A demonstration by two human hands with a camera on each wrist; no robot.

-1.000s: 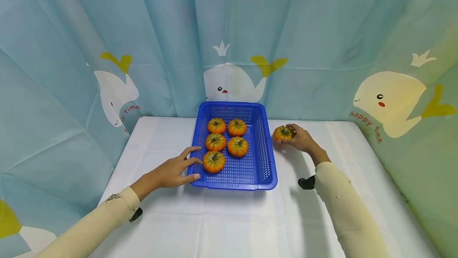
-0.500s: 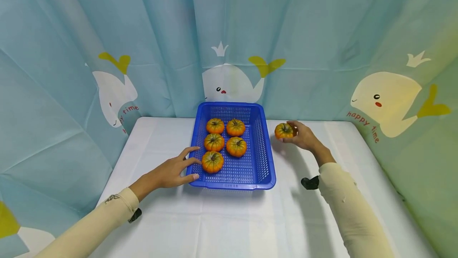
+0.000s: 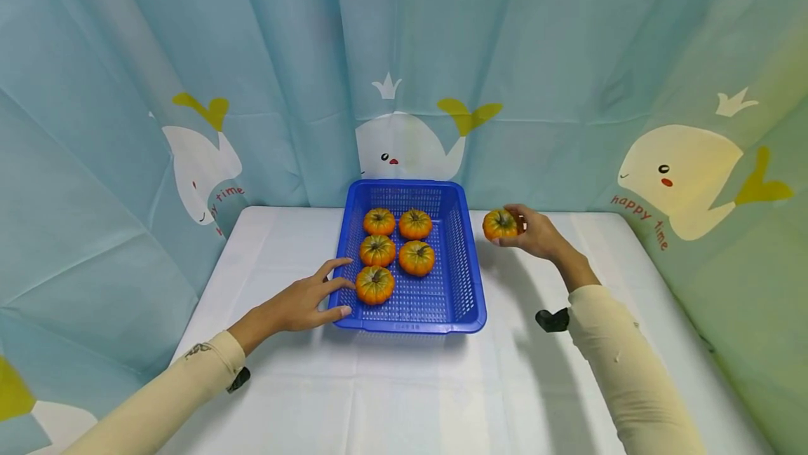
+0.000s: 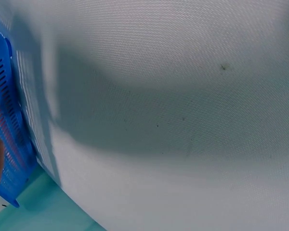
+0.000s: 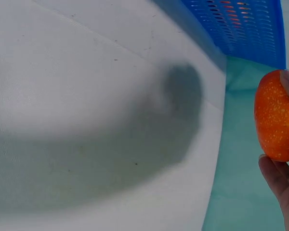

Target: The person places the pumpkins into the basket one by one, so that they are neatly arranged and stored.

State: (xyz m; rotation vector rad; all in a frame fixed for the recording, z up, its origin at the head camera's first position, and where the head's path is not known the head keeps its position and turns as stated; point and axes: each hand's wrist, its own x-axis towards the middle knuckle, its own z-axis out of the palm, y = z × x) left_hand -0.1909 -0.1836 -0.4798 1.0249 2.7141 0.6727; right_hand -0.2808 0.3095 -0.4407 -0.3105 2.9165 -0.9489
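Observation:
To the right of the blue plastic basket (image 3: 442,304), my right hand (image 3: 536,234) grips a small orange pumpkin (image 3: 500,224) between thumb and fingers. In the right wrist view that pumpkin (image 5: 274,118) is held off the table, its shadow falling on the cloth. My left hand (image 3: 306,303) rests at the basket's left rim with its fingers spread; a fingertip reaches the side of the nearest pumpkin (image 3: 375,285). Several more pumpkins, one of them a front right one (image 3: 416,259), sit in the basket's left and middle part. The left wrist view shows only fingertips beside the basket wall (image 4: 9,110).
A white cloth covers the table (image 3: 404,392). Blue-green curtains (image 3: 555,76) printed with whales hang behind and at both sides, close to the table's back edge. Dark wrist camera parts (image 3: 553,320) hang under the sleeves.
My right hand has lifted slightly and shifted a little away with the pumpkin still in its grip. My left hand and the pumpkins in the basket have stayed in place.

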